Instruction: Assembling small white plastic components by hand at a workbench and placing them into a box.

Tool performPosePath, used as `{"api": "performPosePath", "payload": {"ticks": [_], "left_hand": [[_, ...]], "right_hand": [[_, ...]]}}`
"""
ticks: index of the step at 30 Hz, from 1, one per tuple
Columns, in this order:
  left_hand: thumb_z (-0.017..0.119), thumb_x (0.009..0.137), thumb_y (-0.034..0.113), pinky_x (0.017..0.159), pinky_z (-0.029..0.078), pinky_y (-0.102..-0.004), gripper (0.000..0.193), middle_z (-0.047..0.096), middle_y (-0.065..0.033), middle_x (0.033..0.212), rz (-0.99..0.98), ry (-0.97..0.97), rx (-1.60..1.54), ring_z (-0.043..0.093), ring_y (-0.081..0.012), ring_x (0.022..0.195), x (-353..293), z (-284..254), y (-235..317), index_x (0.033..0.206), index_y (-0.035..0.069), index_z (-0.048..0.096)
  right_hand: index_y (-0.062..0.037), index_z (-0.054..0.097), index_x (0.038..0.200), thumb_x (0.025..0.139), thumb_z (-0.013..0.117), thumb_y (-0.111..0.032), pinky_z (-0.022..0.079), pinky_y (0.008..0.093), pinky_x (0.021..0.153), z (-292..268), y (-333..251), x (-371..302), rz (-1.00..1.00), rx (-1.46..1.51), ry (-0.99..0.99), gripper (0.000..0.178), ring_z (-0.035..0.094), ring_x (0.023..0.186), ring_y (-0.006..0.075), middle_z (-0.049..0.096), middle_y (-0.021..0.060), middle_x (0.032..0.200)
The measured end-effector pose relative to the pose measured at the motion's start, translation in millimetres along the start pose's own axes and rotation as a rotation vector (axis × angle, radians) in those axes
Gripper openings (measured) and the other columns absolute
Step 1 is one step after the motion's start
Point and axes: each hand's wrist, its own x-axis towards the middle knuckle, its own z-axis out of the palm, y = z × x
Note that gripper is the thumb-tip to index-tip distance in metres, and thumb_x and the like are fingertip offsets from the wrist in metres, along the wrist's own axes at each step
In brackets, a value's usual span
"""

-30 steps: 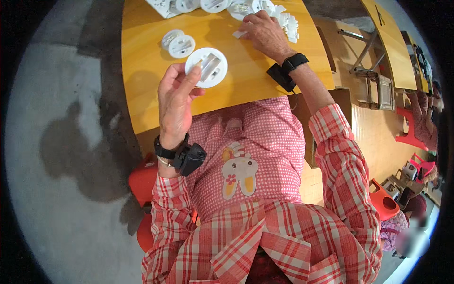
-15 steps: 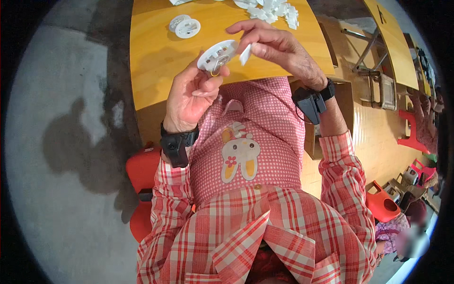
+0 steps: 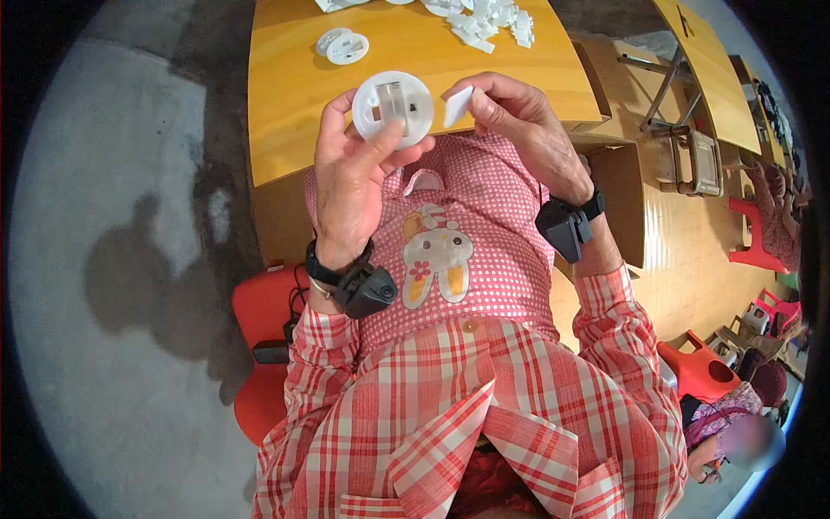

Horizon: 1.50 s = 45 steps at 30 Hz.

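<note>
A round white plastic housing with a recessed channel across its middle is gripped in my left hand, the thumb lying over its lower part. The recess faces up at me, with a small brownish opening on its left side. My right hand pinches a flat, thin white plastic piece between thumb and fingers, just right of the housing and apart from it. Both hands hover over the near edge of the yellow table.
Two round white discs lie on the table at the left. Farther back sits a pile of small white plastic pieces. Red stools stand beside me, and a person is at the far right.
My left hand has turned the round housing so its recessed face shows fully. The right hand has lowered slightly, still pinching the flat piece.
</note>
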Motion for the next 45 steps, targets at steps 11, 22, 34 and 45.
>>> {"api": "performPosePath", "payload": {"ticks": [11, 22, 34, 45], "left_hand": [[0.047, 0.095, 0.018, 0.081, 0.056, -0.0385, 0.044, 0.052, -0.0179, 0.119, -0.035, -0.118, -0.014, 0.062, -0.0315, 0.098, -12.3, -4.4, -11.9, 0.132, 0.001, 0.031], [0.034, 0.099, 0.03, 0.086, 0.053, -0.0437, 0.048, 0.046, -0.0139, 0.13, -0.134, -0.142, -0.208, 0.051, -0.0354, 0.115, -15.5, -7.2, -24.5, 0.139, 0.005, 0.026], [0.062, 0.083, 0.008, 0.075, 0.05, -0.026, 0.054, 0.056, -0.0137, 0.112, 0.077, -0.056, 0.215, 0.062, -0.0176, 0.088, -16.4, -6.0, -30.3, 0.129, -0.002, 0.034], [0.062, 0.08, -0.001, 0.075, 0.05, -0.0241, 0.043, 0.06, -0.0114, 0.107, -0.01, -0.132, 0.212, 0.059, -0.0135, 0.092, -18.9, -1.3, -26.3, 0.12, -0.005, 0.049]], "right_hand": [[-0.0051, 0.059, 0.109, 0.095, 0.051, -0.027, 0.046, 0.0212, 0.079, -6.4, 13.2, -22.9, -0.107, -0.08, 0.032, 0.028, 0.055, 0.088, 0.0069, 0.059, -0.0001, 0.098], [-0.0026, 0.05, 0.12, 0.089, 0.058, -0.005, 0.05, 0.0231, 0.079, -0.3, 10.7, -28.6, -0.264, -0.086, 0.113, 0.033, 0.059, 0.086, 0.0096, 0.06, 0.0041, 0.093], [-0.0001, 0.053, 0.116, 0.09, 0.059, -0.013, 0.051, 0.0231, 0.08, -8.5, 22.8, -33.3, -0.169, -0.124, 0.131, 0.03, 0.059, 0.089, 0.0109, 0.06, 0.0053, 0.096], [-0.0003, 0.054, 0.115, 0.091, 0.057, -0.013, 0.048, 0.0239, 0.083, -7.6, 23.4, -32.0, -0.147, -0.089, 0.072, 0.027, 0.059, 0.092, 0.0118, 0.062, 0.0058, 0.099]]}}
